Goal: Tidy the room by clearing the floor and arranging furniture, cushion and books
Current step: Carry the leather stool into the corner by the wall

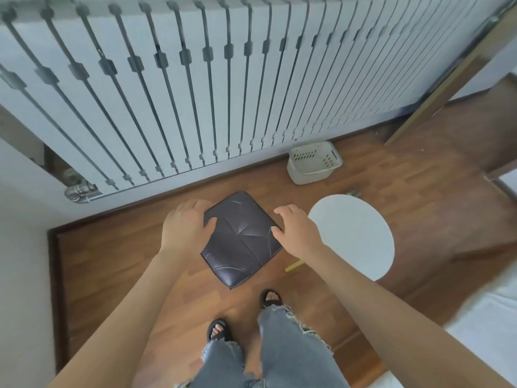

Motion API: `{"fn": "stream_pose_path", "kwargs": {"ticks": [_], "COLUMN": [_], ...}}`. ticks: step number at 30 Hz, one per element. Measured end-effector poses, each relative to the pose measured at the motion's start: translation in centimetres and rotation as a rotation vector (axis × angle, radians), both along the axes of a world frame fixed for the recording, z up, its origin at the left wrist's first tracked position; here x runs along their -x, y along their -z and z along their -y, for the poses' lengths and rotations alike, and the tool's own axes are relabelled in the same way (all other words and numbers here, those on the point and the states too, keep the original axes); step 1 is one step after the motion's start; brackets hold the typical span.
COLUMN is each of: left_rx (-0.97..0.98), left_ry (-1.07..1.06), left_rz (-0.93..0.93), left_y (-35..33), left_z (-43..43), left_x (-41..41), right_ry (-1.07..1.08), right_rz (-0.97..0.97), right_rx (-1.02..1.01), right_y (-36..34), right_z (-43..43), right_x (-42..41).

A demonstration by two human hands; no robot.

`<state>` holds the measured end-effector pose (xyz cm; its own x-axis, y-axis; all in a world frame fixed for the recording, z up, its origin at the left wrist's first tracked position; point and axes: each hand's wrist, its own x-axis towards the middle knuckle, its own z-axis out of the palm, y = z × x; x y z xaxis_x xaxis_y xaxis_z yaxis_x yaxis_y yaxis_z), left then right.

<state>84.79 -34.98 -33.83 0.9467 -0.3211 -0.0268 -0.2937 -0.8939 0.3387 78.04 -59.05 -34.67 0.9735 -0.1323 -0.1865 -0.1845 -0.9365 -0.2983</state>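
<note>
A big white radiator (195,79) fills the wall in front of me. Below it is the brown wood floor (112,261). A round white counter (352,233) stands on my right. The dark square cushion (242,242) is between my hands, just left of the counter. I cannot tell if it touches the floor. A small white basket (313,163) sits by the wall. My left hand (186,228) grips the cushion's left edge, thumb on top. My right hand (293,228) curls round its right corner.
</note>
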Motion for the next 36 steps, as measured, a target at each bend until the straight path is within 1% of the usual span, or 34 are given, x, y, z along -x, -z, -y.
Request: {"fn": "stream_pose_path", "kwargs": {"ticks": [4,9,16,21,29,31,36], "left_rx": [-0.035,-0.059,-0.069,-0.046,-0.026,-0.006,0.029], "left_ry": [-0.026,-0.128,-0.344,-0.516,-0.728,-0.747,-0.805], "left_rz": [-0.040,-0.112,-0.308,-0.400,-0.577,-0.598,-0.697], "left_y": [1.9,4.3,7.5,10.8,19.9,21.3,29.0], "left_z": [0.4,1.9,5.3,8.3,11.5,11.4,11.4], "left_x": [-0.4,-0.5,-1.9,-3.2,-4.6,-4.7,-5.1], "right_ry": [-0.001,-0.038,-0.069,-0.077,-0.131,-0.113,-0.005], "right_rz": [-0.032,-0.097,-0.202,-0.291,-0.426,-0.443,-0.589], "right_rx": [-0.010,-0.032,-0.104,-0.128,-0.106,-0.114,-0.130], "right_y": [1.9,4.9,9.7,14.0,23.9,25.2,32.3], "right_z": [0.7,3.0,7.4,11.1,14.5,14.7,15.3], "right_x": [-1.1,-3.9,-8.2,-11.7,-16.6,-17.1,-18.4]}}
